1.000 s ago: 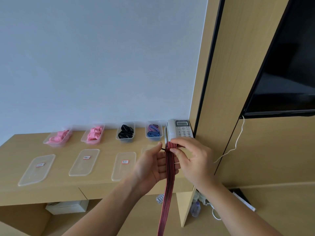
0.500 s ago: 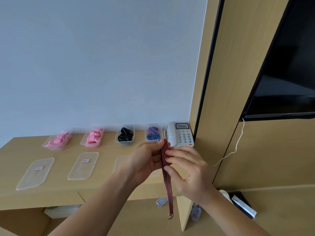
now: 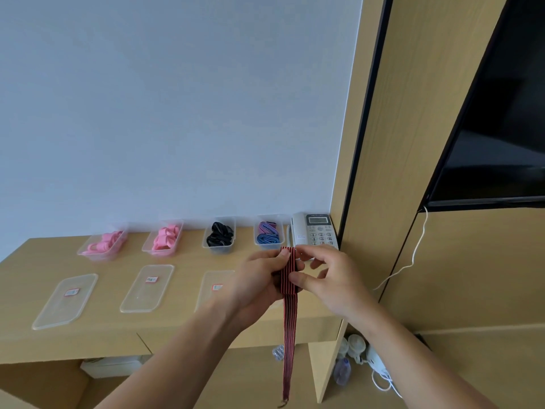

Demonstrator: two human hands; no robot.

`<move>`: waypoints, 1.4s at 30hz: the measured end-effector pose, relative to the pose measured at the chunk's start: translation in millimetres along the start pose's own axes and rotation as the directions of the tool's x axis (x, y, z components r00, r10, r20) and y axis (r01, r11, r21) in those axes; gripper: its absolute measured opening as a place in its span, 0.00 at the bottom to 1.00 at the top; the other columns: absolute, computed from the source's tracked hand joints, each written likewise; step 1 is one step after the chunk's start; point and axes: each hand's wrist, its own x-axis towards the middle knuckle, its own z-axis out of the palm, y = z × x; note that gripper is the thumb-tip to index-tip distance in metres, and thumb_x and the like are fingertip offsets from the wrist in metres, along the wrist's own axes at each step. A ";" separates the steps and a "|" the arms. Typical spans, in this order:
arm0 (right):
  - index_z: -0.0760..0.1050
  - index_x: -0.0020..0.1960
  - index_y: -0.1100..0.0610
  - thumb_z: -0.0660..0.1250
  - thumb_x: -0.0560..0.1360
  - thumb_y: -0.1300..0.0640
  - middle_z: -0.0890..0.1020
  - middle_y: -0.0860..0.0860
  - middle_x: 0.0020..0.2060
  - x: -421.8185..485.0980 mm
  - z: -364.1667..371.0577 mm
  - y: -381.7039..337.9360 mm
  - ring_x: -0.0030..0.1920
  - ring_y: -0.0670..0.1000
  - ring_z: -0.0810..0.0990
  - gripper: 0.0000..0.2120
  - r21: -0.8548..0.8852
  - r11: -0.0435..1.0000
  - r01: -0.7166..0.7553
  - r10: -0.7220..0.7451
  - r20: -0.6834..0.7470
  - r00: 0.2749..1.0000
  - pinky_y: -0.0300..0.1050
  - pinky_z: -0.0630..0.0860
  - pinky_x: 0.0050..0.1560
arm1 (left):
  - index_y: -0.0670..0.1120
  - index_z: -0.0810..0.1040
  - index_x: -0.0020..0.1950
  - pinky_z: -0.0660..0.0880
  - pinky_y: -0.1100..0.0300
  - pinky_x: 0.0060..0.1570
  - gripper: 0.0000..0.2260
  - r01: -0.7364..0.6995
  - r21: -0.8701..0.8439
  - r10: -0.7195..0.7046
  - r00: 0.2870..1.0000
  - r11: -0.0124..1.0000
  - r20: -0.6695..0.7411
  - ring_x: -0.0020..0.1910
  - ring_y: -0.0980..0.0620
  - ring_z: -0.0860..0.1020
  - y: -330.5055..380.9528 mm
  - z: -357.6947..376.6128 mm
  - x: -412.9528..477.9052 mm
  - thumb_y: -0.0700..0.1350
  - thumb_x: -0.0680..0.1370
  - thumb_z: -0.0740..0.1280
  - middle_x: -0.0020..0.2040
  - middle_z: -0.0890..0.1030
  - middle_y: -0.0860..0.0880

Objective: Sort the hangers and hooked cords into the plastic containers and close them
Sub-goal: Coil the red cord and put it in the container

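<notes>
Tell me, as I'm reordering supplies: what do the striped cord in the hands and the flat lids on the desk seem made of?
The cord: probably woven elastic, matte; ribbed red-black stripes, hangs limp. Its end hook looks like metal, too small to confirm. The lids: clear glossy plastic; the desk shows through.

A furnished room of the hotel or guest-room kind is suggested. A built-in worktop (image 3: 182,323) in pale wood laminate is fixed along a plain white wall (image 3: 177,98), and matching wood panelling (image 3: 413,143) is carried up beside it. A corded desk telephone (image 3: 317,231) with a keypad is set at the worktop's far corner. A dark flat screen (image 3: 501,128) is mounted on the panelling, with a white cable (image 3: 413,255) hung below it. A small clear bottle (image 3: 342,372) is kept underneath the worktop.
</notes>
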 end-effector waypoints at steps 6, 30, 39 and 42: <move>0.81 0.49 0.36 0.80 0.67 0.57 0.82 0.42 0.46 9.8 -5.1 -5.1 0.47 0.46 0.76 0.19 0.009 0.997 -0.076 0.074 0.143 0.987 0.44 0.74 0.51 | 0.32 0.78 0.61 0.78 0.50 0.44 0.12 0.031 0.041 -0.029 0.998 0.999 -0.060 0.38 0.47 0.79 -4.7 4.7 0.8 0.39 0.86 0.59 0.43 0.81 0.42; 0.83 0.49 0.58 0.76 0.66 0.72 0.84 0.47 0.43 -0.2 0.5 -1.3 0.45 0.45 0.83 0.15 -0.167 0.871 0.461 -0.487 -0.186 0.853 0.45 0.81 0.49 | 0.36 0.82 0.56 0.79 0.41 0.60 0.25 0.204 0.046 -0.202 0.978 0.978 -0.059 0.45 0.39 0.85 -13.2 -5.8 3.0 0.57 0.85 0.59 0.48 0.86 0.36; 0.82 0.49 0.61 0.70 0.60 0.79 0.84 0.52 0.50 -6.7 7.9 18.7 0.56 0.50 0.82 0.21 -0.391 0.693 0.606 -0.688 -0.105 0.718 0.39 0.76 0.61 | 0.39 0.85 0.51 0.83 0.52 0.41 0.13 0.080 0.001 -0.080 0.996 0.997 -0.033 0.41 0.44 0.85 -3.2 -7.5 7.4 0.45 0.84 0.63 0.44 0.84 0.39; 0.81 0.51 0.62 0.65 0.66 0.77 0.83 0.54 0.54 -9.2 10.6 21.7 0.62 0.53 0.80 0.18 -0.372 0.674 0.638 -0.709 -0.084 0.700 0.47 0.75 0.65 | 0.40 0.87 0.52 0.83 0.51 0.44 0.13 0.039 0.004 -0.039 0.999 0.999 0.000 0.42 0.45 0.83 -0.8 -10.2 8.0 0.45 0.83 0.65 0.46 0.83 0.39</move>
